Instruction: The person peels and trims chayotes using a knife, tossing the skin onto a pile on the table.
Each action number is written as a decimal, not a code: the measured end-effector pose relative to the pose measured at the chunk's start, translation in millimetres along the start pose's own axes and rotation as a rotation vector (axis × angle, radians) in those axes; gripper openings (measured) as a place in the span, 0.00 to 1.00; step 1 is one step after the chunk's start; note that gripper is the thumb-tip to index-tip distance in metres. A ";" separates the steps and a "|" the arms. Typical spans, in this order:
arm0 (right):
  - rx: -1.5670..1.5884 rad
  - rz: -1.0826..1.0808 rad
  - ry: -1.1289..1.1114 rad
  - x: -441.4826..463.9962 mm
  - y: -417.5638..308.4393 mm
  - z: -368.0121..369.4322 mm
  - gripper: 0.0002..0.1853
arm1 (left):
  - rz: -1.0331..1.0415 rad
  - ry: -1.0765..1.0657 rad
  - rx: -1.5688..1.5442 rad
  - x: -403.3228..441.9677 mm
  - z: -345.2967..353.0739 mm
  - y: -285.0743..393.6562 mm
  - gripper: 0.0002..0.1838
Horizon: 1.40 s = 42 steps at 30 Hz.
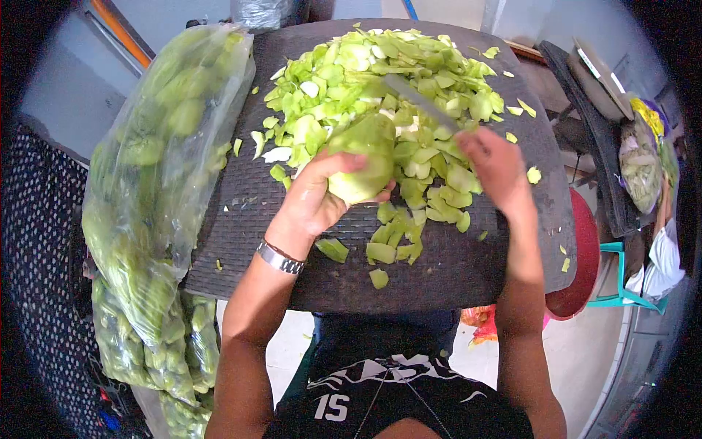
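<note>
My left hand (pixel 322 186) is wrapped round a large pale green fruit (pixel 363 157), partly peeled, with the thumb across its near side. In my right hand (pixel 493 164) is a knife (pixel 420 102), its blade blurred and pointing up and left, apart from the fruit. Beyond and below both hands, a big heap of green peelings (pixel 439 69) covers much of the dark woven-textured table (pixel 256 249). Several loose peelings (pixel 391 238) lie nearer to me. The fruit hides part of the heap behind it.
A long clear plastic bag (pixel 157 139) of green produce lies along the table's left side, with more filled bags (pixel 153 344) below. To the right are a red round tub (pixel 578 256), a teal stool (pixel 621 285) and a rack (pixel 592 132) with hanging bags.
</note>
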State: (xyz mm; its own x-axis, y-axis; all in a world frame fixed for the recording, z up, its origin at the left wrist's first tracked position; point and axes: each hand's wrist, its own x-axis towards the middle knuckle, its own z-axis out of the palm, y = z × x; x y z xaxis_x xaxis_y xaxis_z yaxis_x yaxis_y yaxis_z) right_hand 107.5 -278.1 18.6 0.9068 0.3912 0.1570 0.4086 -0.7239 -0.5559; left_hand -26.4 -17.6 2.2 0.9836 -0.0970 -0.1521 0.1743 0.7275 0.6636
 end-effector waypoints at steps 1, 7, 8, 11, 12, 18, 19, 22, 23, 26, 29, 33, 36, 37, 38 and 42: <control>0.034 -0.147 -0.056 -3.9 -4.5 12.9 0.35 | 0.040 0.000 0.027 0.2 0.5 -2.6 0.28; 0.094 -0.487 -0.113 -32.5 -42.5 26.1 0.32 | 0.078 0.028 0.029 -1.3 -12.5 -18.2 0.30; 0.087 -0.491 -0.095 -32.3 -40.8 25.7 0.32 | 0.076 0.024 0.036 -1.1 -11.0 -19.3 0.30; 0.083 -0.510 -0.055 -30.5 -37.5 25.1 0.30 | 0.084 0.005 0.017 -1.7 4.3 -17.8 0.34; 0.090 -0.513 -0.048 -28.5 -36.1 23.7 0.29 | 0.086 -0.004 0.003 -1.7 8.8 -17.0 0.35; -0.128 -0.292 -0.041 -10.5 -13.1 15.6 0.31 | 0.048 -0.132 0.069 -1.8 14.5 -14.7 0.40; -0.118 -0.190 -0.060 -8.1 -11.4 13.4 0.32 | 0.040 -0.135 0.074 -1.7 14.8 -14.1 0.40; -0.031 0.190 -0.157 7.6 16.0 7.3 0.40 | 0.021 -0.132 0.064 -3.4 11.7 -8.5 0.39; -0.086 0.258 -0.204 11.1 21.2 0.6 0.42 | 0.015 -0.130 0.039 -3.2 9.1 -7.7 0.39; -0.077 0.362 -0.204 12.5 17.4 -5.1 0.37 | 0.061 -0.011 -0.040 -0.7 10.2 -7.5 0.37; 0.004 0.318 -0.215 6.2 1.1 -8.9 0.36 | 0.113 0.141 -0.008 2.9 3.3 -8.3 0.36; 0.245 -0.201 -0.150 -11.6 -8.6 22.2 0.37 | 0.127 0.211 0.089 4.2 -3.4 -9.4 0.32; 0.188 -0.262 -0.201 -33.0 -40.7 30.1 0.35 | 0.131 0.254 -0.031 6.1 -8.9 -16.4 0.31; 0.136 -0.298 -0.210 -37.8 -45.9 31.2 0.35 | 0.139 0.278 -0.101 7.5 -10.2 -19.0 0.30; 0.122 -0.335 -0.182 -41.9 -51.5 31.2 0.34 | 0.120 0.237 -0.116 8.1 -10.9 -19.7 0.31; 0.079 -0.456 -0.096 -46.3 -54.1 36.8 0.31 | 0.071 0.183 -0.158 9.2 1.5 -16.7 0.32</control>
State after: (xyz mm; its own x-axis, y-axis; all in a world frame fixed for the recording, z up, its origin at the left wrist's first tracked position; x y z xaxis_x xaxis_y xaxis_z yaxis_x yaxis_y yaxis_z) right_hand 39.6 -236.2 11.3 0.6216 0.7126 0.3253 0.7502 -0.4221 -0.5089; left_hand -20.1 -31.6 -9.2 0.9658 0.0720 -0.2492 0.0819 0.8269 0.5564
